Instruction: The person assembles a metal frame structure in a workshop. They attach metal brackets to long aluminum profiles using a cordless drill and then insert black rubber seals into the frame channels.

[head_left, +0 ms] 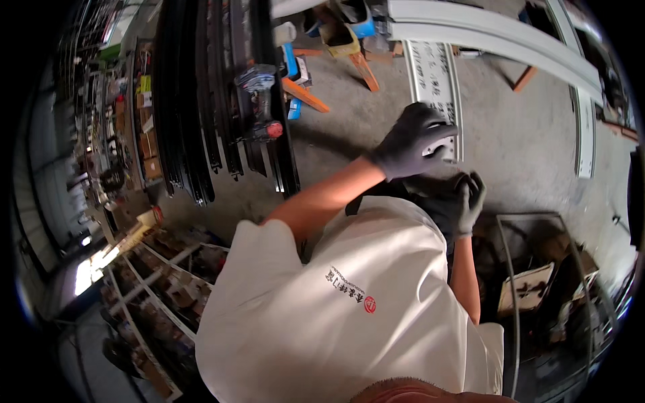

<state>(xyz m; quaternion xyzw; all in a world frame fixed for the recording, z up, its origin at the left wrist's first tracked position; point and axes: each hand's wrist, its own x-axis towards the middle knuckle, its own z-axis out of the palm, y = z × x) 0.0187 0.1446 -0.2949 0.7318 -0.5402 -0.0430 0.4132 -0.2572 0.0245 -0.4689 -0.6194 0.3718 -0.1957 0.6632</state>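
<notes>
My left hand (418, 140), in a dark grey glove, is in front of the lower end of a white metal profile (432, 74) with dark handwriting on it. Its fingers curl towards the thumb; whether they touch the profile or pinch some small part, I cannot make out. Closer to my body and further right, my right hand (470, 203) wears a grey glove with a lighter palm. The fingers there are bent in towards the thumb, and whatever they may hold is hidden. Over to the left, a cordless drill (259, 101) with a red end lies on long black profiles (201, 87).
A long white beam (497, 33) crosses the upper right, joined by another white profile (584, 134). Orange stand legs (306, 95) and small open bins (339, 40) are beyond the black profiles. A metal-framed cart (514, 295) stands at the right, shelving with boxes (151, 289) at the lower left.
</notes>
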